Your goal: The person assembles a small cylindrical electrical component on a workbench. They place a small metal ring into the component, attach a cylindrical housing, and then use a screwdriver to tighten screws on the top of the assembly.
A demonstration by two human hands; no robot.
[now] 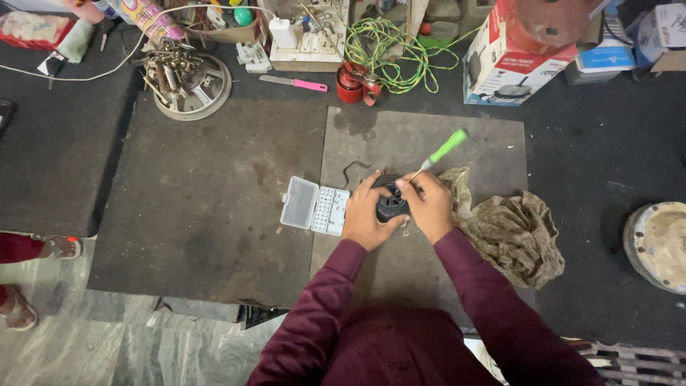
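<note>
Person in dark red sleeves is sitting over a grey mat point(457, 136) on the floor. Left hand point(366, 218) is curling round a small black round part point(391, 204), fingers wrapping its left side & top, holding it down on the mat. Right hand point(429, 204) is closing its fingers on a green-handled screwdriver point(439, 154), w/ the handle sticking up & away to the right and the tip going down at the black part. A small clear box of bits point(314, 206) is lying open just left of the left hand. A crumpled brown rag point(511, 232) is lying right beside the right hand
</note>
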